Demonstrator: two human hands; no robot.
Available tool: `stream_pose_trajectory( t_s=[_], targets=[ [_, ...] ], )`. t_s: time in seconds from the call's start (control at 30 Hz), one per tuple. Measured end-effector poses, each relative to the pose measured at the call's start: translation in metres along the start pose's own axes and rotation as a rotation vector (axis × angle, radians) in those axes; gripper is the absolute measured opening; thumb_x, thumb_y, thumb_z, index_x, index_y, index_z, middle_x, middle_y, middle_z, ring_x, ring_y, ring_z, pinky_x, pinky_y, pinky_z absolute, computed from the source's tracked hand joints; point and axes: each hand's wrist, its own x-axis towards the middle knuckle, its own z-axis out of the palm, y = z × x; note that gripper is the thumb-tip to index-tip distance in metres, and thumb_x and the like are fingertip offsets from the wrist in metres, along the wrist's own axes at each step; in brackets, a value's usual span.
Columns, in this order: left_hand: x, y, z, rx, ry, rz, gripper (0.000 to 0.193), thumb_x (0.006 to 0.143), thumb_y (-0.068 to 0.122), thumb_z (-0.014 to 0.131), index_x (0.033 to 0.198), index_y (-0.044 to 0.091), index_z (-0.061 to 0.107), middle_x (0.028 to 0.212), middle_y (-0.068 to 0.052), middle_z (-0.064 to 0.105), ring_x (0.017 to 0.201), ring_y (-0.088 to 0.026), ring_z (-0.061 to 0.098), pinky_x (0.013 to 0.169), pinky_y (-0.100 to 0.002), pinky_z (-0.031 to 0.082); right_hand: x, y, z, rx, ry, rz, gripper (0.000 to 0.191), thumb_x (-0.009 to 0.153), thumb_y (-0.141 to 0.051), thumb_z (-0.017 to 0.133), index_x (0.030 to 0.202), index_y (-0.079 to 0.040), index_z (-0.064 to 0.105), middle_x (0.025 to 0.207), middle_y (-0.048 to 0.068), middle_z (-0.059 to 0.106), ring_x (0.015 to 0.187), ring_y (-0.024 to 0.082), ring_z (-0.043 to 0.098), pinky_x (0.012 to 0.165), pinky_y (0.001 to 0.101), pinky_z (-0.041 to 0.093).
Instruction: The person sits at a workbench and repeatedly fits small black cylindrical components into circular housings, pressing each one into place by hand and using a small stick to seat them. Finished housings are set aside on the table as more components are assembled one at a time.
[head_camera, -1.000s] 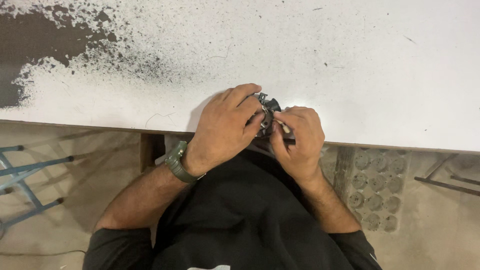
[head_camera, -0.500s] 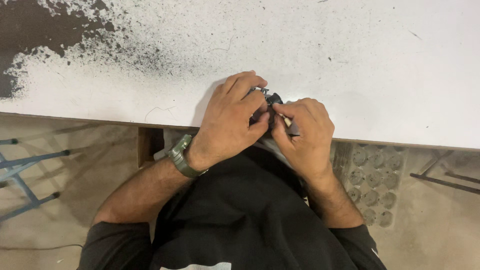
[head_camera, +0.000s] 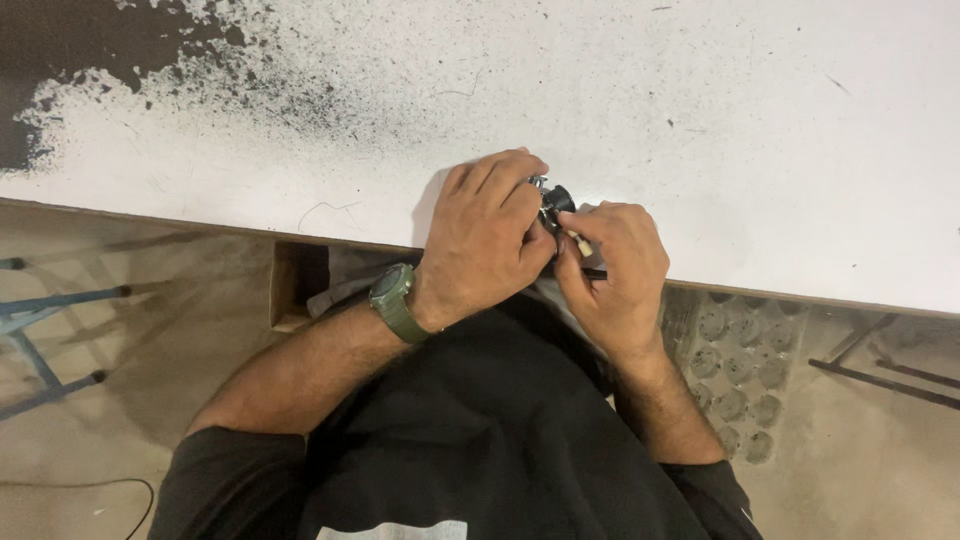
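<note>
Near me, my left hand (head_camera: 490, 240), a green watch (head_camera: 393, 302) on its wrist, curls its fingers around a small dark metal part (head_camera: 552, 200) at the counter's (head_camera: 700, 120) near edge. My right hand (head_camera: 615, 270) pinches a thin tool (head_camera: 580, 245) against it. Farther left, black specks cover the counter.

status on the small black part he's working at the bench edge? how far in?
Done: nothing finished shows on the white table. In hand: left hand wraps the small black part; right hand pinches a thin tool against it. What remains cannot be told.
</note>
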Motion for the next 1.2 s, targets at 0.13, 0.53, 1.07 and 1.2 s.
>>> stream_pose_trajectory(
  t_s=[0.13,0.53,1.07,1.2],
  targets=[
    [-0.002,-0.002,0.004,-0.003,0.016,0.014,0.01,0.085,0.009,0.068,0.089,0.003,0.061,0.127,-0.013,0.064,0.128,-0.03,0.059,0.104,-0.049,0.044,0.002,-0.004,0.0,-0.112,0.008,-0.031,0.031,0.087,0.007,0.079,0.111,-0.007,0.067,0.103,0.01,0.067,0.099,0.032,0.065,0.086,0.0418,0.053],
    [0.005,-0.002,-0.022,-0.057,0.061,0.025,0.039,0.082,0.014,0.075,0.116,-0.003,0.068,0.129,-0.016,0.058,0.116,-0.035,0.06,0.097,-0.047,0.048,0.002,-0.003,-0.001,-0.024,0.075,-0.005,0.026,0.092,0.003,0.075,0.114,-0.006,0.065,0.104,0.011,0.068,0.099,0.031,0.066,0.107,0.0511,0.052],
    [0.018,-0.004,-0.04,0.108,-0.137,0.201,0.012,0.084,0.011,0.071,0.095,0.006,0.068,0.121,-0.009,0.063,0.111,-0.028,0.064,0.087,-0.042,0.053,0.002,0.006,0.013,-0.048,0.049,0.009,0.028,0.091,0.004,0.074,0.115,-0.006,0.065,0.103,0.01,0.068,0.103,0.033,0.066,0.106,0.0503,0.051],
    [0.018,0.0,-0.036,0.008,-0.197,0.061,0.014,0.092,0.012,0.07,0.103,0.005,0.068,0.112,-0.007,0.064,0.096,-0.026,0.066,0.079,-0.041,0.055,0.0,0.01,0.015,-0.01,0.07,-0.021,0.03,0.089,0.005,0.074,0.115,-0.006,0.065,0.105,0.01,0.068,0.106,0.031,0.067,0.109,0.0521,0.048]
  ],
)
